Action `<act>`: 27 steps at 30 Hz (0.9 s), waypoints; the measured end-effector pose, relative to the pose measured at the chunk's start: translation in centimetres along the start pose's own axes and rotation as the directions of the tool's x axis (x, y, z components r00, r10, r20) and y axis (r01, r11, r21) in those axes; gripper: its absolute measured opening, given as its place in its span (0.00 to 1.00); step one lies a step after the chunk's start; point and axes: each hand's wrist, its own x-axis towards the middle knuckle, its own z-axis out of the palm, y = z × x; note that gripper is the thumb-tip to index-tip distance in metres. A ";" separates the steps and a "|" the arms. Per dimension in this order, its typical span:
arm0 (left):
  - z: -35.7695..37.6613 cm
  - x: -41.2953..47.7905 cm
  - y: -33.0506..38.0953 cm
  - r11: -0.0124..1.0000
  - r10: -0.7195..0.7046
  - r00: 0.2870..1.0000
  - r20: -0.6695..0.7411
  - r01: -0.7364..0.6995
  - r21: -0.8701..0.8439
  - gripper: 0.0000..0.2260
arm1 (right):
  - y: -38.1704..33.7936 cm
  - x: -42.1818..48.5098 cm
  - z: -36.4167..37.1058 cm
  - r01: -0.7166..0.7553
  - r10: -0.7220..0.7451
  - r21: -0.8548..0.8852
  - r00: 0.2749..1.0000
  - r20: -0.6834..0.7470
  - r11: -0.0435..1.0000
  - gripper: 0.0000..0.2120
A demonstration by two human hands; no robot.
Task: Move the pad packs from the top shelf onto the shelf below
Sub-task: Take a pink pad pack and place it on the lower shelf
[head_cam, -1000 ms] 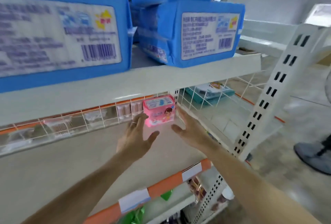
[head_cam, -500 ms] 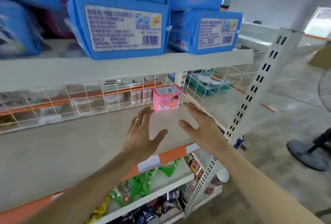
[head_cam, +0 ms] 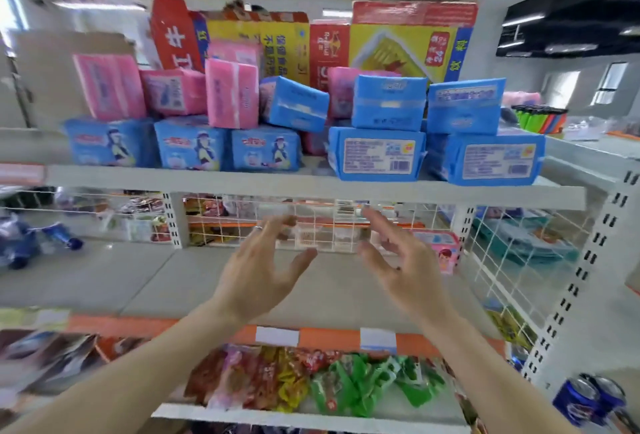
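Observation:
Several blue pad packs (head_cam: 377,158) and pink pad packs (head_cam: 231,98) are piled on the top shelf (head_cam: 311,187). One pink pad pack (head_cam: 441,250) stands at the back right of the shelf below (head_cam: 156,281), against the wire mesh. My left hand (head_cam: 258,270) and my right hand (head_cam: 398,263) hover side by side over that lower shelf, fingers spread, palms facing each other, holding nothing. My right hand partly hides the pink pack.
Red and yellow cartons (head_cam: 408,40) stand behind the packs on top. A white wire mesh (head_cam: 325,229) backs the lower shelf, with a slotted upright (head_cam: 585,277) at the right. Snack bags (head_cam: 311,381) fill the shelf under the orange price rail (head_cam: 329,336).
My view has tilted up, so the whole top shelf now shows. Both hands have drawn back from the pink pack and risen, staying open and empty.

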 end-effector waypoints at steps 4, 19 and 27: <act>-5.5 0.9 -0.2 1.000 0.012 0.990 -0.140 -0.008 0.026 0.24 | -4.0 3.2 2.4 0.118 -0.118 0.002 0.992 0.036 0.993 0.37; -19.1 7.6 -12.9 0.999 0.035 0.953 -0.299 -0.033 0.010 0.24 | -12.5 15.8 16.0 0.229 -0.229 -0.011 0.972 -0.048 0.973 0.30; -26.2 12.4 -21.5 0.999 0.039 0.899 -0.437 -0.032 0.024 0.16 | -16.1 21.9 25.3 0.251 -0.251 -0.026 0.968 0.003 0.968 0.29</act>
